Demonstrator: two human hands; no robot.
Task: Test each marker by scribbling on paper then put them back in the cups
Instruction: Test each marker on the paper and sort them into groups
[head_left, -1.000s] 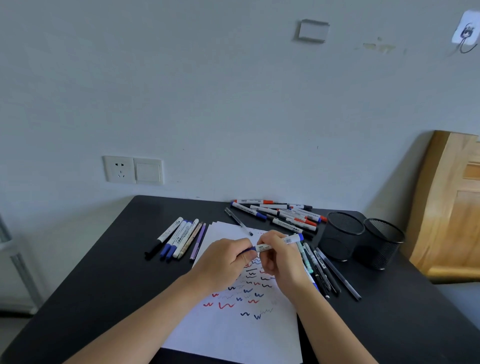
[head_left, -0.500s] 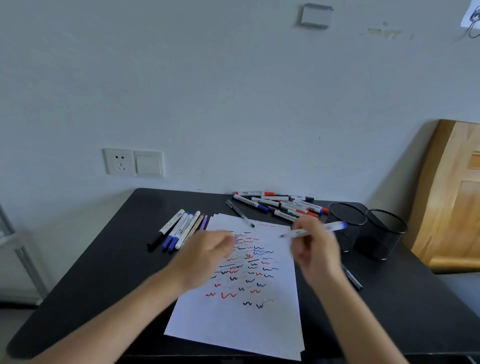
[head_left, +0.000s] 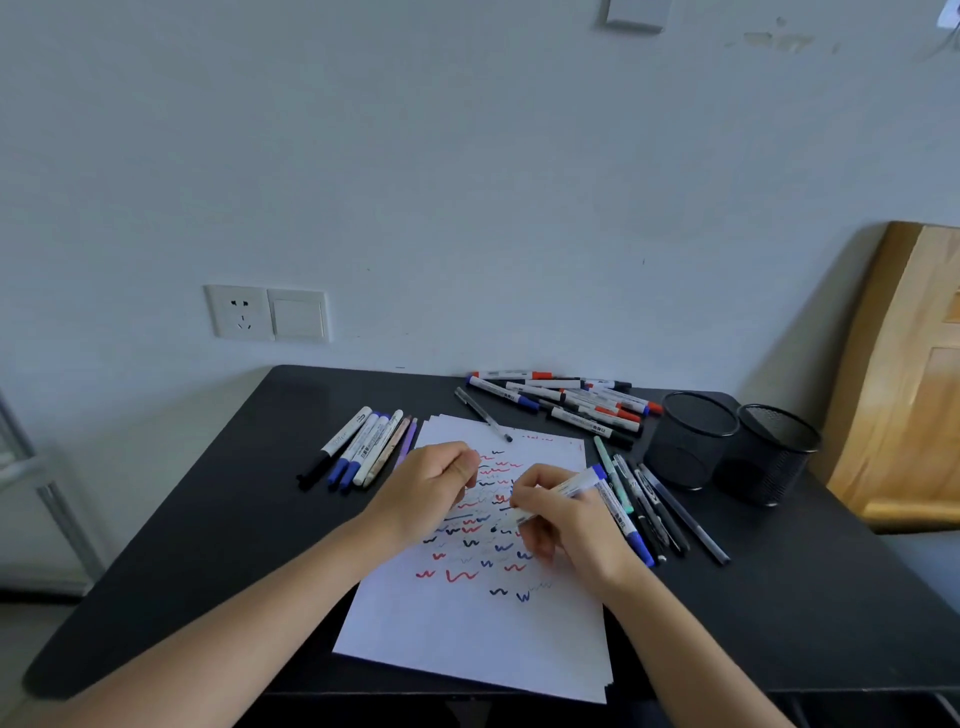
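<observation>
Your right hand (head_left: 576, 525) sits just right of the frame's centre, wrapped around a white marker (head_left: 563, 491) whose blue end points up and right while its tip meets the paper (head_left: 467, 623) among the scribbles. Your left hand (head_left: 431, 493) rests on the paper just left of it, fingers curled into a loose fist; you cannot tell whether it pinches the marker's cap. The paper lies on the black bench (head_left: 208, 519), covered in rows of red, blue and black squiggles. Left of the sheet, a neat row of markers (head_left: 358, 447) lies side by side. Above the sheet, near the wall, a loose pile of markers (head_left: 566, 402) spreads across the bench. Along the paper's right edge, a further bunch of pens (head_left: 649, 504) fans downward. At right of the frame, two black mesh cups (head_left: 727, 447) stand upright, touching each other.
</observation>
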